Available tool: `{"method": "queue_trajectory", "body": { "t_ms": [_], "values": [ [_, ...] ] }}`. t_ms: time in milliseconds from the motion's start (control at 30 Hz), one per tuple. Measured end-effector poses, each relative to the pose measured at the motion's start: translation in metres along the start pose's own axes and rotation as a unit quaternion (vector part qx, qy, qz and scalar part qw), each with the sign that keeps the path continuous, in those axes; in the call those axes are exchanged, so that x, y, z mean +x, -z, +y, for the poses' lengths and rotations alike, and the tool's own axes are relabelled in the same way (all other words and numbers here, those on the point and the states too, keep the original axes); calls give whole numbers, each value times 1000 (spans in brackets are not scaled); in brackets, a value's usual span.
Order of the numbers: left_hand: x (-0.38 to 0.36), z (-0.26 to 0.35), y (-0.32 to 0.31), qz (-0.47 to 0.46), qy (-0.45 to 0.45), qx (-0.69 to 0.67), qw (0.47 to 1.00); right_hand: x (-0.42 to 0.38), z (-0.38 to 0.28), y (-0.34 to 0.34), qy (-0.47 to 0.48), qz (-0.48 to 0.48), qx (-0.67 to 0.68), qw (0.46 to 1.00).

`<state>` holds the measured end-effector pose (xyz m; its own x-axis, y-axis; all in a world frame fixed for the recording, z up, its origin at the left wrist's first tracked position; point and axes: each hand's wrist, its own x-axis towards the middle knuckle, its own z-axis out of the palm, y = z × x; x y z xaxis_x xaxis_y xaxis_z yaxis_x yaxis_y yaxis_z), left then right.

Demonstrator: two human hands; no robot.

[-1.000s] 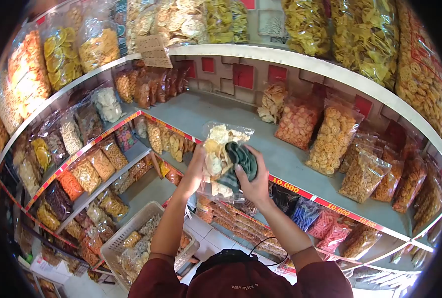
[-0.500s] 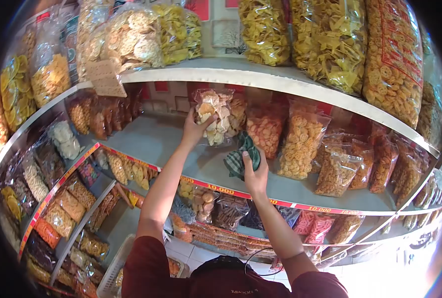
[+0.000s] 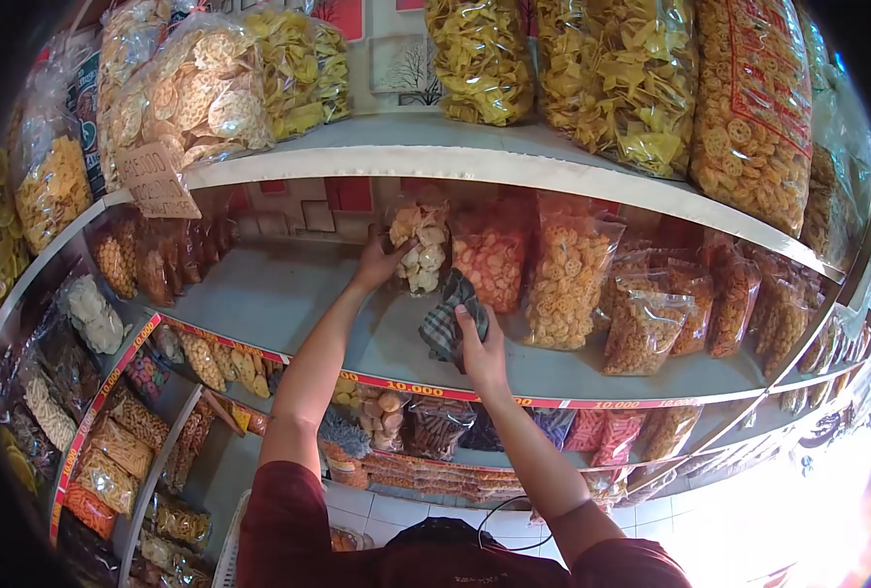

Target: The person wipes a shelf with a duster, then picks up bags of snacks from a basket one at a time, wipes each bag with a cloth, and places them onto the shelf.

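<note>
On the middle shelf (image 3: 289, 294), a clear bag of pale crackers (image 3: 424, 263) stands upright toward the back. My left hand (image 3: 381, 263) is closed on its left side, fingers partly over the front. My right hand (image 3: 484, 351) grips a dark green and white checkered cloth (image 3: 441, 321), bunched up just in front of the bag and above the shelf surface. To the right of the cracker bag stand a bag of pinkish crackers (image 3: 490, 269) and a taller bag of wheel-shaped snacks (image 3: 565, 284).
The upper shelf's white edge (image 3: 435, 162) runs above my hands, with large snack bags (image 3: 641, 88) on it. A cardboard price sign (image 3: 156, 181) hangs at its left. More bags (image 3: 651, 323) stand at the right, and lower shelves hold packed snacks (image 3: 440, 421).
My left hand has moved the cracker bag back and down, so it stands deeper in the shelf beside the pinkish bag. The cloth in my right hand has turned and spread somewhat.
</note>
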<state>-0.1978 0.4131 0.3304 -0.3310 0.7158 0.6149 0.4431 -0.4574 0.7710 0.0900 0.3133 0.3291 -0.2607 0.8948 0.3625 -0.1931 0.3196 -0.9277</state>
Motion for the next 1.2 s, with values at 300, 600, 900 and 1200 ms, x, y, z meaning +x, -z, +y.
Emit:
{"method": "queue_trajectory", "body": {
  "t_ms": [300,600,900,1200],
  "values": [
    [-81,94,1,146,-59,68,985,-9,-2,0,149,29,-37,988],
    [-351,158,33,232,-50,107,966,-113,49,-67,293,-175,158,927],
    [-630,142,72,532,289,154,781,-321,149,-186,32,-587,139,797],
    [-914,108,117,683,452,344,460,-499,214,-225,-43,-790,-40,610]
  ]
}}
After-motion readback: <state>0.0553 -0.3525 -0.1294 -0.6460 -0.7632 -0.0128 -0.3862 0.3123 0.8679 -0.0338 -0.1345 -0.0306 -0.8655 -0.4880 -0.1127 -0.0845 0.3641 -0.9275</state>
